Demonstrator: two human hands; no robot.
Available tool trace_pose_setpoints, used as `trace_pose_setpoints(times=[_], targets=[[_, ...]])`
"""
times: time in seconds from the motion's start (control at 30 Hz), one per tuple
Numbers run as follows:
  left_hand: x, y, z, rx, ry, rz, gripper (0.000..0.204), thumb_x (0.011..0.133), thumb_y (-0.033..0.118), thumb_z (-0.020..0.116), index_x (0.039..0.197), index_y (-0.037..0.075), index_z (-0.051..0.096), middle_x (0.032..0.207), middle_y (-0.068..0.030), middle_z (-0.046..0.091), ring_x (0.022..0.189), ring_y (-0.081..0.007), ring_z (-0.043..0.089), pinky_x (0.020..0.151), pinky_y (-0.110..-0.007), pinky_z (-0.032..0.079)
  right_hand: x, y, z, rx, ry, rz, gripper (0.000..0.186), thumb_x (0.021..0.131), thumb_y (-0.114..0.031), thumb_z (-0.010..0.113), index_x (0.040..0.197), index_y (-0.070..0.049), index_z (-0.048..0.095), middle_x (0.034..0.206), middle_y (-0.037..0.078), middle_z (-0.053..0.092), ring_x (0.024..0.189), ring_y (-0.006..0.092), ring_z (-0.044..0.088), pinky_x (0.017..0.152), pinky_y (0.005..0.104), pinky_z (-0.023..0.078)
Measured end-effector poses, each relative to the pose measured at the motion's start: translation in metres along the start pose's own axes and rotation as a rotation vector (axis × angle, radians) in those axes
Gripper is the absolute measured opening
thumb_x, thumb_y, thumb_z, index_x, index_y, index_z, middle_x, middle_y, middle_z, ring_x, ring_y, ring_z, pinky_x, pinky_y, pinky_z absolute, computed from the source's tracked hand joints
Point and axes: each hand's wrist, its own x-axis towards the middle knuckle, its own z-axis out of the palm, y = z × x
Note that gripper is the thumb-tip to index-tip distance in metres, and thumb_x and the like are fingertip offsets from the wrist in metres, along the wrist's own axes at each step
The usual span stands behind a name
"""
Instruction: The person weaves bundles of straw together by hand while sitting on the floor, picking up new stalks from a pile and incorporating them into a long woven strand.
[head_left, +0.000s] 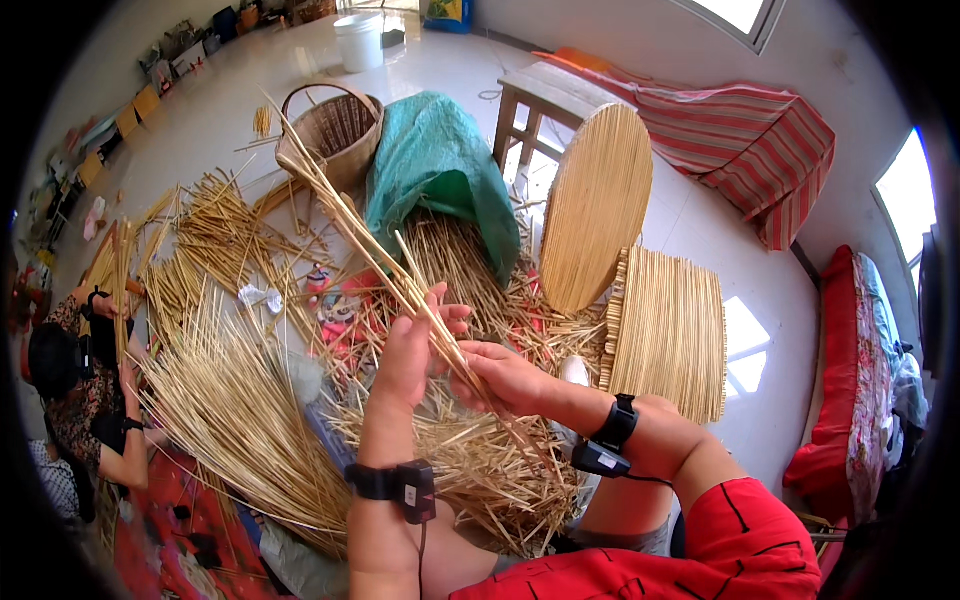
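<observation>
A thin bundle of long dry stalks point(350, 215) slants up and away to the left from my two hands. My right hand point(500, 377) is closed round its lower part. Higher up, my left hand point(412, 352) holds the stalks between thumb and palm, its other fingers loosely curled and partly apart. Below my hands spreads a heap of short, split stalk pieces point(500, 470). Beyond them, a green woven sack point(435, 150) lies with its mouth toward me and more stalks point(455, 255) spilling out.
Long pale stalks point(240, 410) fan out at left, with shorter pieces point(225, 225) behind. An oval stalk panel point(598, 210) leans by a wooden stool point(550, 92); a squarish one point(668, 335) lies nearer. A wicker basket point(335, 135) stands behind. At far left, another person point(75, 380) handles stalks.
</observation>
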Motion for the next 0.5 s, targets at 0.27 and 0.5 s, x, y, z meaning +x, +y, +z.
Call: trace_pose_setpoints(times=[0.27, 0.5], targets=[[0.007, -0.005, -0.004, -0.031, 0.181, -0.004, 0.031, 0.097, 0.031, 0.043, 0.097, 0.003, 0.056, 0.081, -0.0091, 0.064, 0.075, -0.0180, 0.063, 0.067, -0.031, 0.052, 0.009, -0.001, 0.009, 0.144, 0.156, 0.113, 0.033, 0.098, -0.031, 0.040, 0.115, -0.006, 0.051, 0.075, 0.007, 0.058, 0.056, 0.0158, 0.057, 0.048, 0.0240, 0.043], [0.004, 0.000, -0.011, 0.092, 0.316, 0.053, 0.031, 0.100, 0.027, 0.037, 0.095, 0.001, 0.053, 0.082, -0.0158, 0.066, 0.069, -0.0187, 0.062, 0.066, -0.030, 0.051, 0.006, 0.005, 0.017, -0.838, 0.083, -0.181, 0.050, 0.087, -0.034, 0.059, 0.120, -0.001, 0.041, 0.085, 0.011, 0.061, 0.076, 0.0238, 0.062, 0.064, 0.0341, 0.048]])
